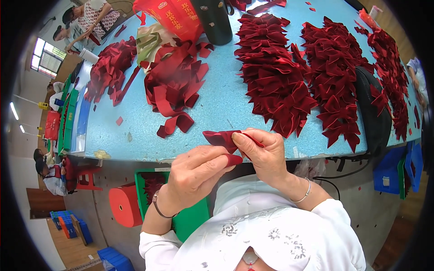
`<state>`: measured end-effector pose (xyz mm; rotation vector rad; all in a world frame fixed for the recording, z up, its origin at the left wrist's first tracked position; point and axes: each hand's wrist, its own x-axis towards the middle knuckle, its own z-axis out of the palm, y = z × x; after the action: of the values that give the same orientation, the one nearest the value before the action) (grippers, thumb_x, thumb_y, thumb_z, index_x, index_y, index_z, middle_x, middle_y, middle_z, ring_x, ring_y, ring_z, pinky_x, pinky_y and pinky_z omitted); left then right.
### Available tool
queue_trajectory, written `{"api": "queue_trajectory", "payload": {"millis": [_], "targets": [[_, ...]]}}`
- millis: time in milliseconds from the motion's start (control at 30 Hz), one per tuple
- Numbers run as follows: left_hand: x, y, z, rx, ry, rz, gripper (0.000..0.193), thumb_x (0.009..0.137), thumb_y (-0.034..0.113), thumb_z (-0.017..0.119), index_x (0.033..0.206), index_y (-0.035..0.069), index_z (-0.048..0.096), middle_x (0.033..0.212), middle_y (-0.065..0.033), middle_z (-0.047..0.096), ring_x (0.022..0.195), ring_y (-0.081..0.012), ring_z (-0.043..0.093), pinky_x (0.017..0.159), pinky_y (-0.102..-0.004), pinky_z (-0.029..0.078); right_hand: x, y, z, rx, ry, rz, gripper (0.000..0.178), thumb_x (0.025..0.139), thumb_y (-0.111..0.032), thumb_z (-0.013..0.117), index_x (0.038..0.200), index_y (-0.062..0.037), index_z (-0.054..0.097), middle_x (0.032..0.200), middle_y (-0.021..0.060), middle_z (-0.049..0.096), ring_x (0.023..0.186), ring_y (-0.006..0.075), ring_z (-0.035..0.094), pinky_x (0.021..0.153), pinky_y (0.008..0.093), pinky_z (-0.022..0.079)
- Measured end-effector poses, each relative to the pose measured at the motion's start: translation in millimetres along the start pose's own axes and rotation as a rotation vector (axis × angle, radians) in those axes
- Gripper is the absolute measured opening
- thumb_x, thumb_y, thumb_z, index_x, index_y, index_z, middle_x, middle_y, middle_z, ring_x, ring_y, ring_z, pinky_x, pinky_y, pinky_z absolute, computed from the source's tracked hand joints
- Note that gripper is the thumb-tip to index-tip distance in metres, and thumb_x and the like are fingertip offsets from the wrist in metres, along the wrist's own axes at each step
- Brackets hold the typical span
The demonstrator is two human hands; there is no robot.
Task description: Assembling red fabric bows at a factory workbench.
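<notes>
Where the near edge of the pale blue bench (217,113) curves past the person's chest, both hands meet around one dark red ribbon piece (221,138). It is a short strip of velvety cloth, folded over on itself, with a pointed flap sticking out to the left and a rounded end showing below the fingers. The left hand (195,174) is closed on its lower end, thumb and forefinger pinching. The right hand (264,153) grips the upper fold, thumb pressed flat on top. The piece is held in the air just over the bench edge, touching nothing else.

Beyond the hands lies a loose tangle of ribbon strips (174,83), and to its right a long heap of finished bows (273,74), then a second bow heap (334,72). A black bag (373,110) sits against that second heap. A red sack (174,16) and a dark cylinder (212,20) stand at the far side.

Bare blue surface shows between the tangle and the first heap, straight ahead of the hands. Below the edge sit a green crate (190,217) and a red stool (122,205).
</notes>
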<state>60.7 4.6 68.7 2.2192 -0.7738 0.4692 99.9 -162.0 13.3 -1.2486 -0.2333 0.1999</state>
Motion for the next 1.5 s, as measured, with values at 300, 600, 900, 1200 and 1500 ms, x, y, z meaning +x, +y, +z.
{"api": "queue_trajectory", "payload": {"millis": [300, 600, 900, 1200, 1500], "targets": [[10.1, 2.4, -10.8, 0.025, -0.1, 0.02, 0.022, 0.07, 0.005, 0.076, 0.085, -0.003, 0.062, 0.086, -0.0142, 0.065, 0.076, -0.0297, 0.065, 0.066, -0.0345, 0.052, 2.5, -2.5, -4.4, 0.1, -0.139, 0.036, 0.02, 0.089, -0.018, 0.064, 0.087, 0.0014, 0.07, 0.067, -0.0007, 0.06, 0.059, 0.0043, 0.05, 0.049, 0.0208, 0.04], [2.6, 6.3, -13.3, -0.525, -0.014, -0.427, 0.02, 0.079, 0.008, 0.071, 0.09, -0.007, 0.062, 0.087, -0.0124, 0.065, 0.077, -0.0186, 0.061, 0.068, -0.0289, 0.049, 3.0, 1.2, -10.5, 0.28, -0.23, 0.126, 0.023, 0.089, -0.021, 0.065, 0.09, 0.0019, 0.069, 0.07, 0.0009, 0.062, 0.062, 0.005, 0.051, 0.053, 0.0199, 0.041], [-2.1, 0.7, -13.2, -0.919, 0.061, -0.574, 0.019, 0.09, 0.007, 0.061, 0.102, -0.007, 0.062, 0.094, -0.0081, 0.065, 0.082, -0.0112, 0.06, 0.074, -0.0242, 0.049, 1.4, -5.8, -11.8, 0.19, -0.316, -0.016, 0.027, 0.085, -0.025, 0.068, 0.085, 0.0021, 0.067, 0.073, 0.0029, 0.062, 0.063, 0.0078, 0.053, 0.056, 0.0213, 0.043], [-0.4, 1.3, -15.3, -0.929, 0.044, -0.593, 0.018, 0.09, 0.008, 0.061, 0.101, -0.007, 0.061, 0.091, -0.0068, 0.064, 0.079, -0.0103, 0.059, 0.071, -0.0226, 0.049, 4.1, -1.1, -15.4, 0.155, -0.374, -0.093, 0.021, 0.083, -0.015, 0.071, 0.093, 0.0037, 0.068, 0.083, 0.0067, 0.065, 0.069, 0.0096, 0.057, 0.061, 0.0219, 0.046], [10.6, 12.0, -21.7, -0.66, -0.094, -0.579, 0.021, 0.087, 0.013, 0.066, 0.09, -0.007, 0.061, 0.086, -0.0098, 0.062, 0.076, -0.0137, 0.056, 0.066, -0.0246, 0.046, 4.2, 7.2, -12.9, 0.402, -0.324, 0.212, 0.021, 0.089, -0.018, 0.063, 0.085, 0.0024, 0.068, 0.075, 0.0048, 0.064, 0.062, 0.0086, 0.053, 0.054, 0.0231, 0.041]]}}
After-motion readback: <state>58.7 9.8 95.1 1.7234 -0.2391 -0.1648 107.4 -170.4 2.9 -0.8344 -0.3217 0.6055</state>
